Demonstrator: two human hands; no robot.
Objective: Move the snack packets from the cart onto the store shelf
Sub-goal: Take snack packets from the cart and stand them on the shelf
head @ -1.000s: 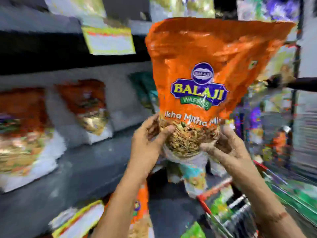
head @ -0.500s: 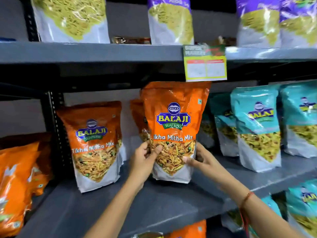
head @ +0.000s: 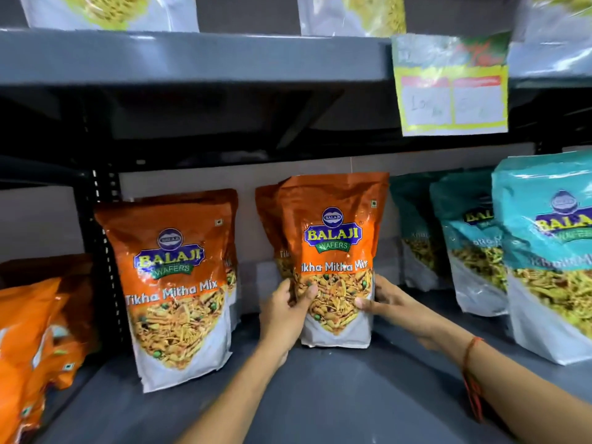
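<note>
Left hand and right hand clasp the lower sides of the orange packet, standing on the shelf between them; best seat its base flat, square against the packet behind, then release evenly.

Between the fingers, a glossy orange foil snack pouch with a white base, blue-and-yellow logo and printed yellow-brown mix is seen. Left of the fingers, a matching orange pouch is shown; right of them, teal foil pouches. A dull grey metal shelf is seen below.
</note>
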